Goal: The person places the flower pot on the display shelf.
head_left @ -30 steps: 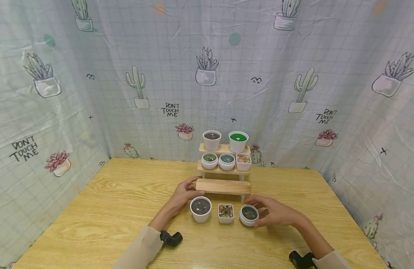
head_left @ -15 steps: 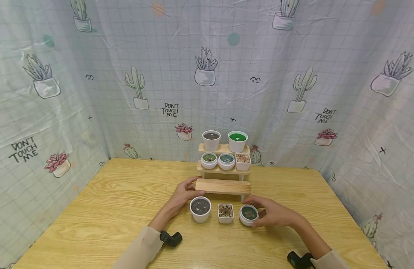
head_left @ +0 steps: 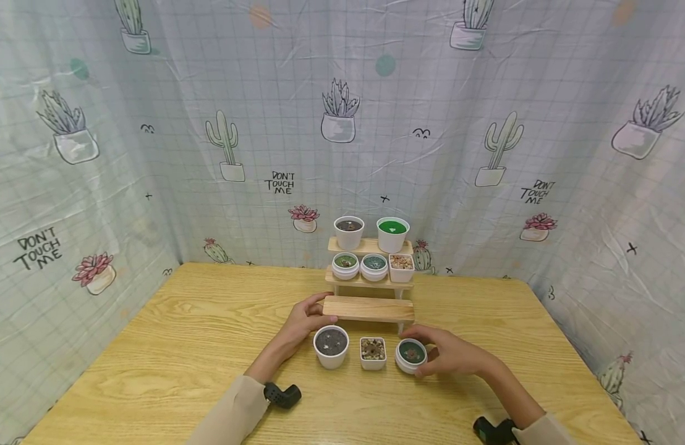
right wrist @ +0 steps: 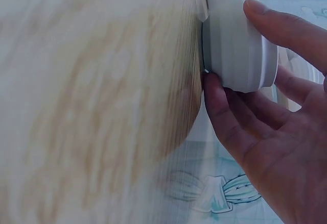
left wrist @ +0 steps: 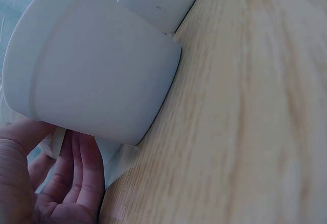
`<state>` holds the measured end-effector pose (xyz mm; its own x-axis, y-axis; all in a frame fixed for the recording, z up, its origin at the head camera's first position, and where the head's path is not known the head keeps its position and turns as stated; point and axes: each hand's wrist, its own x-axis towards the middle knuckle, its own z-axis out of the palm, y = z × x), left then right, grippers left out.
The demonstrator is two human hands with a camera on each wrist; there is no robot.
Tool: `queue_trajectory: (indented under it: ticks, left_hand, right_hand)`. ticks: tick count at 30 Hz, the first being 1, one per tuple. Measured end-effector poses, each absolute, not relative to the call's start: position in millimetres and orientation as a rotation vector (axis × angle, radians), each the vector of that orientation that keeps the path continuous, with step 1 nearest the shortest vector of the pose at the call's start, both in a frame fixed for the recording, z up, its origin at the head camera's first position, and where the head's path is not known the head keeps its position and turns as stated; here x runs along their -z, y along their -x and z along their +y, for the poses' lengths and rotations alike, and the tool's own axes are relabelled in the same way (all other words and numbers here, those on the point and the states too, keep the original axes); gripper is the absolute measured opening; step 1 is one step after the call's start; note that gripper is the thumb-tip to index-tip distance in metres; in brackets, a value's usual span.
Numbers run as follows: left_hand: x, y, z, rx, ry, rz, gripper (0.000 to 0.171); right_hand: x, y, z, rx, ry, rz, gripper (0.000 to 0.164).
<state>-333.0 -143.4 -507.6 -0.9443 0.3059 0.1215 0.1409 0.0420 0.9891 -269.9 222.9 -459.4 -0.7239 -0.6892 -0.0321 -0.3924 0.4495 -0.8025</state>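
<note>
Over 1 second, no pot has visibly shifted against the stand point(head_left: 368, 308). Your right hand point(head_left: 450, 352) grips the round pot point(head_left: 411, 360) before the stand's right end; your left hand point(head_left: 300, 324) grips its left end. Handling appears unadvanced.

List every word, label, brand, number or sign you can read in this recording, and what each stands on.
"DON'T TOUCH ME": printed on the curtain, at the picture's far left.
"DON'T TOUCH ME": same curtain, left of centre.
"DON'T TOUCH ME": same curtain, towards the right; its apostrophe is too small to confirm.
"x": small marks scattered over the curtain.
No lettering can be made out on the pots, wooden stand or wrist devices.
</note>
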Motion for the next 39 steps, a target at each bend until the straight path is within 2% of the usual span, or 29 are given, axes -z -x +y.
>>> queue_trajectory:
  ticks: [39]
  left_hand:
    - [507.6,332.7,-144.0,-2.034,-0.464,2.176,0.075]
  right_hand:
    - [455.5,267.3,219.8,1.180,0.906,2.378,0.064]
